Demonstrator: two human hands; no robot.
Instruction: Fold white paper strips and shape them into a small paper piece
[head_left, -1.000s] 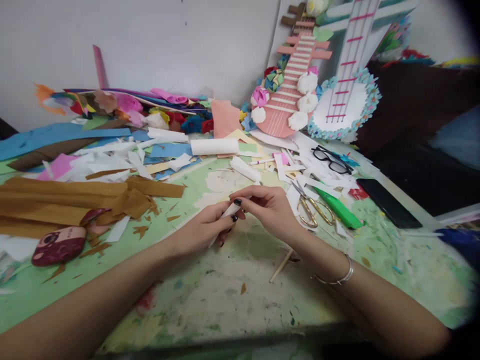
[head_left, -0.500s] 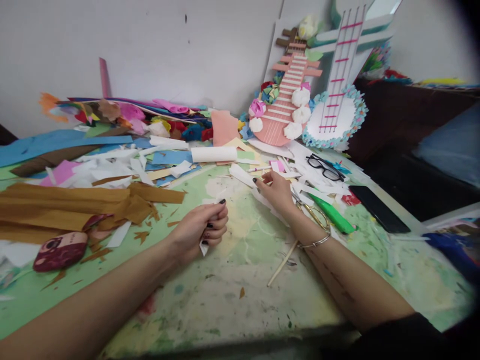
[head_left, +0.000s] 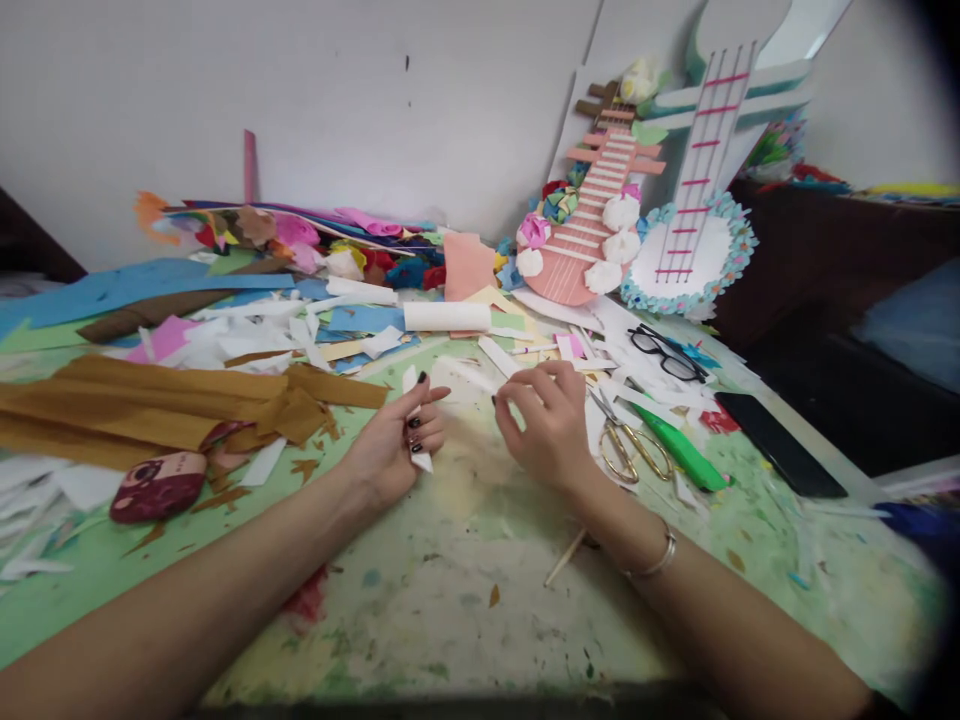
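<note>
My left hand [head_left: 401, 435] is closed around a narrow folded strip of white paper [head_left: 422, 461], whose ends stick out above and below the fingers. To its right, my right hand [head_left: 547, 420] hovers over the table with thumb and index finger pinched together. Whatever is between those fingertips is too small or blurred to make out. Just beyond them shows a smeared pale strip [head_left: 466, 374]. Beside the right wrist lie gold-handled scissors [head_left: 637, 450]. A thin wooden stick [head_left: 565, 558] is partly covered by the right forearm.
Brown crepe paper [head_left: 150, 405] and a maroon pouch [head_left: 159, 486] lie at left. A white paper roll [head_left: 448, 317] sits behind my hands. At right are a green cutter [head_left: 682, 450], glasses [head_left: 667, 355] and a black phone [head_left: 780, 445]. Paper instruments [head_left: 574, 260] lean on the wall.
My right hand has drawn back toward me from the paper scraps, uncovering the scissors. My left hand has turned and loosened slightly, still on the paper strip. The camera view has shifted left.
</note>
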